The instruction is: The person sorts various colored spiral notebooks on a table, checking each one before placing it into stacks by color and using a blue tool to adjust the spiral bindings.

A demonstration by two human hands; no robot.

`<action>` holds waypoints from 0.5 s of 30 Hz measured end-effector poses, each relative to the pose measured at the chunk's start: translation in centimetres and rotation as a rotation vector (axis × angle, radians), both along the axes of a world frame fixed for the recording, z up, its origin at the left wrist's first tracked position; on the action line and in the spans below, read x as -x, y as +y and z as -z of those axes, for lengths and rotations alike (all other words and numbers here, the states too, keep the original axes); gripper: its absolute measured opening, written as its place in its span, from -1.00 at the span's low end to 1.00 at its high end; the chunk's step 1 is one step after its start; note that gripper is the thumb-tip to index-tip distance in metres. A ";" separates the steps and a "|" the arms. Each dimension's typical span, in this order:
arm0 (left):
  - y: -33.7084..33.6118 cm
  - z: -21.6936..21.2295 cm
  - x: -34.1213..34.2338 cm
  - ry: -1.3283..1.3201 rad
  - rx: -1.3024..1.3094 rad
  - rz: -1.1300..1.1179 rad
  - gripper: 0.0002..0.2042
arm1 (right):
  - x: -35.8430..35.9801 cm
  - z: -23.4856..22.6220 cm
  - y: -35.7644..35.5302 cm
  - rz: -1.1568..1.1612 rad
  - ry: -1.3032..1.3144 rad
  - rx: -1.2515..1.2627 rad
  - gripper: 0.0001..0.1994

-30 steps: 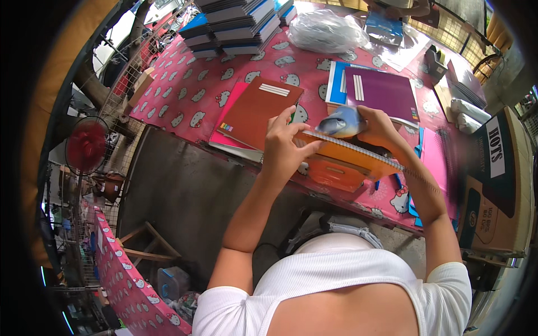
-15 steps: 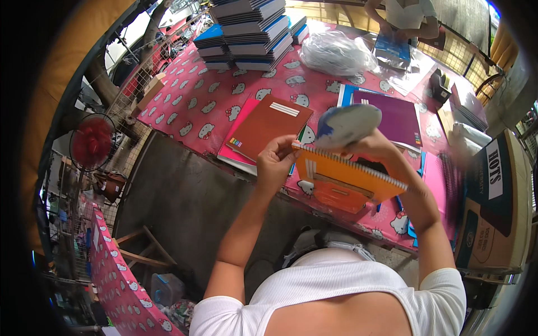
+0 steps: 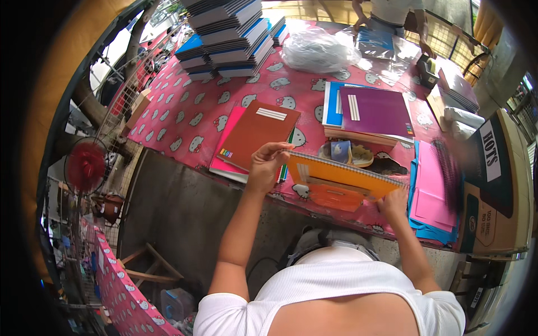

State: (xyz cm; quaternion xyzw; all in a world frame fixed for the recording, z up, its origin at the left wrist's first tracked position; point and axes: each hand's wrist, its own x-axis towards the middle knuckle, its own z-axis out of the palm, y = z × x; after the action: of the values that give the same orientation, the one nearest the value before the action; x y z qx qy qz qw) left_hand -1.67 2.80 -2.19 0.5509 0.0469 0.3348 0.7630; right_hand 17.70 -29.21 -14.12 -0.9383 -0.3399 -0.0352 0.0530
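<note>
Orange, spiral-bound notebook (image 3: 341, 173) tilts, left hand (image 3: 267, 163) pinching its corner, right hand (image 3: 394, 203) curled, hold unclear.

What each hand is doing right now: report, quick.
Left hand: closed, pinching the orange notebook at its left end.
Right hand: at the notebook's right end; grip cannot be told.

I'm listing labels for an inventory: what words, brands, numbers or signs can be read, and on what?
I'll place print without copying it:
Large brown and dark-green cardboard box: bold letters on a white label, smaller print and numbers below.
Reddish-brown rectangular notebook: small multicoloured letters at its lower left corner.
Purple rectangular notebook: multicoloured corner mark, too small to read.
Orange spiral-bound notebook in the left hand: no readable text.
</note>
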 end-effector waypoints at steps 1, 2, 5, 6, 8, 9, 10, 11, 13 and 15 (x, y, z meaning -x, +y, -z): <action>-0.1 -0.2 -0.4 0.003 0.004 0.014 -0.82 | 1.0 -0.4 -0.5 0.014 0.003 0.004 -0.49; -0.3 -0.6 -0.7 0.035 0.056 0.012 -0.83 | 1.9 -1.0 -0.9 0.046 -0.024 -0.079 -0.51; -0.8 -1.9 -2.0 0.106 0.209 0.164 -0.86 | 1.9 -1.1 -3.4 0.123 -0.031 -0.170 -0.53; -0.5 -1.7 -1.9 0.134 0.041 0.077 -0.86 | 2.1 -4.6 -3.6 0.205 0.233 -0.585 -0.54; -2.1 -3.0 -2.7 0.141 -0.259 -0.088 -0.87 | 3.8 -13.2 -4.0 0.248 0.392 -1.015 -0.56; -3.8 -4.4 -3.7 0.144 -0.260 -0.060 -0.87 | 5.6 -17.3 -3.2 0.224 0.287 -1.026 -0.57; -5.9 -5.8 -4.8 0.063 -0.316 -0.042 -0.86 | 7.1 -19.9 -2.3 0.037 0.280 -0.978 -0.56; -7.6 -7.0 -5.2 -0.018 -0.374 -0.043 -0.84 | 8.1 -21.5 -0.9 -0.167 0.281 -0.928 -0.55; -10.6 -8.6 -6.1 -0.036 -0.533 -0.087 -0.83 | 9.4 -22.2 1.8 -0.348 0.236 -0.874 -0.54; -11.8 -9.0 -6.4 -0.056 -0.703 -0.157 -0.81 | 9.8 -22.3 3.0 -0.303 0.153 -0.819 -0.55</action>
State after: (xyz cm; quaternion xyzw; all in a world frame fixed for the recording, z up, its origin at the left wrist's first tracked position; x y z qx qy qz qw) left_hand 4.68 -8.96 6.83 0.7651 -0.0497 0.4030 0.4998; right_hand 7.87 -26.19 8.18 -0.7794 -0.4266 -0.0894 0.4501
